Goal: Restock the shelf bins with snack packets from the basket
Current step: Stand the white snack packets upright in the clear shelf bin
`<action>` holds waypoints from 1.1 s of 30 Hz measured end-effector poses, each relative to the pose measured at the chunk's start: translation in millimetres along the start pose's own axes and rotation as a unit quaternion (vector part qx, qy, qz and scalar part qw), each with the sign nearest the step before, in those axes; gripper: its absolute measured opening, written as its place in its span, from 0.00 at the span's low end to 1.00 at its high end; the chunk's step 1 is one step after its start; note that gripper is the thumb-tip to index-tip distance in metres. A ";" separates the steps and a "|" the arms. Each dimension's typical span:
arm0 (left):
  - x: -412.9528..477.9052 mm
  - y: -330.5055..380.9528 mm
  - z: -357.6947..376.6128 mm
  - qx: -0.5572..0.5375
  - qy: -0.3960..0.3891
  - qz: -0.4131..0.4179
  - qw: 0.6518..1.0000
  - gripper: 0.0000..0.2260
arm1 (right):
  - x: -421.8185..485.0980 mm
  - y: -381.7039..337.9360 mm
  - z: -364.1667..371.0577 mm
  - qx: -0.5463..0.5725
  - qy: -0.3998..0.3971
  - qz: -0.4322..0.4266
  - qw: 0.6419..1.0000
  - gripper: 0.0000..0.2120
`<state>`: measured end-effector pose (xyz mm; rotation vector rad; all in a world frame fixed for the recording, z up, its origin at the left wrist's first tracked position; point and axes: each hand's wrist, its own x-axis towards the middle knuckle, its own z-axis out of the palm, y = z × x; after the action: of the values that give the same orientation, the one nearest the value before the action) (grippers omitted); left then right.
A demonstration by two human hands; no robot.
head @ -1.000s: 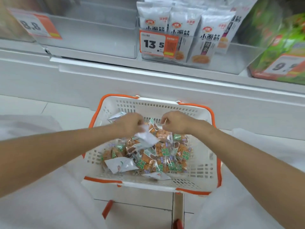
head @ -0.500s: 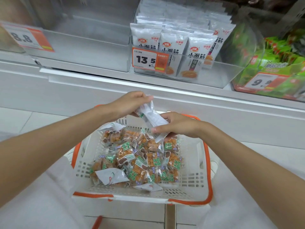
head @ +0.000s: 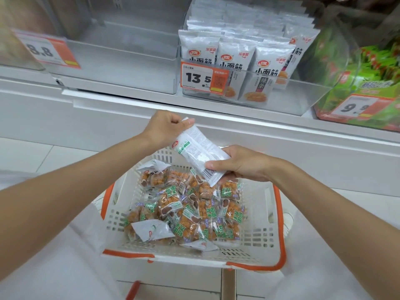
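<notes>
Both my hands, left (head: 165, 128) and right (head: 240, 164), pinch the white packet (head: 198, 151) by its crimped ends; light, crinkly, slippery, I judge.

Higher now: white packet (head: 200, 153), clear of basket (head: 258, 230)

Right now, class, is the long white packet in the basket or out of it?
Out. The left hand pinches its top and the right hand grips its lower end, holding the packet above the basket.
</notes>
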<state>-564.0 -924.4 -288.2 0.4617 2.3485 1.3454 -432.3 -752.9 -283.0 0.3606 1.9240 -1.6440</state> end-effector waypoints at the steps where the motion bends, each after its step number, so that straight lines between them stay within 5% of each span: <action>1: 0.1 0.1 -1.5 0.004 -0.005 -0.008 1.000 0.22 | -1.5 1.8 0.4 -0.046 0.033 -0.011 0.998 0.19; 4: -2.7 2.7 0.7 -0.067 -0.024 -0.055 0.996 0.17 | -4.5 4.3 7.8 -0.241 0.152 -0.078 0.955 0.47; 6: -7.9 7.8 7.6 -0.149 -0.054 -0.121 0.980 0.12 | -1.3 5.7 22.2 -0.315 0.167 -0.114 0.927 0.54; 10: -16.3 18.7 15.4 -0.329 -0.108 -0.242 0.906 0.14 | 16.7 12.9 36.8 -0.258 0.238 -0.098 0.931 0.36; 14: -7.7 16.1 12.9 -0.142 -0.085 -0.148 0.975 0.24 | 20.1 2.4 17.7 0.062 0.138 -0.028 0.988 0.15; 17: -5.2 16.3 16.5 -0.155 -0.127 -0.099 0.975 0.20 | 9.6 -6.4 14.1 0.155 0.025 -0.033 0.987 0.12; 23: -2.9 11.8 17.6 -0.196 -0.097 -0.106 0.970 0.14 | 13.3 2.4 3.2 0.043 0.042 -0.066 0.996 0.15; 27: -5.8 18.4 18.7 -0.159 -0.108 -0.041 0.980 0.12 | 6.9 3.7 -1.2 0.009 0.041 -0.052 0.998 0.10; 33: 1.5 68.9 23.1 -0.109 -0.132 0.078 0.982 0.09 | -18.5 -11.2 -40.9 -0.033 0.172 -0.113 0.978 0.11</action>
<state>-547.9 -873.2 -239.1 0.7212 1.9600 1.4898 -433.9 -712.7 -260.0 0.4358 2.3439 -1.7454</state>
